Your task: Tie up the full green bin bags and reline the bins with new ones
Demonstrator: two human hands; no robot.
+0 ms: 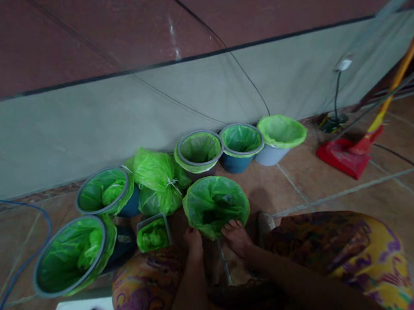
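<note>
Between my knees stands a bin lined with a green bin bag [216, 199], its mouth open and the bag folded out over the rim. My left hand [193, 242] is closed at the near left edge of this bag, its fingertips partly hidden. On the near right edge, my right hand [237, 237] has its fingers curled over the rim, gripping the bag. The bin's own body is mostly hidden by the bag and my hands.
Along the wall stand lined bins [241, 143] and a tied green bag [154, 174]. To the left are two larger lined bins [70, 257] and a small basket [169, 231]. A red dustpan [344, 157], a broom handle and cables lie right; a blue hose [48, 224] runs left.
</note>
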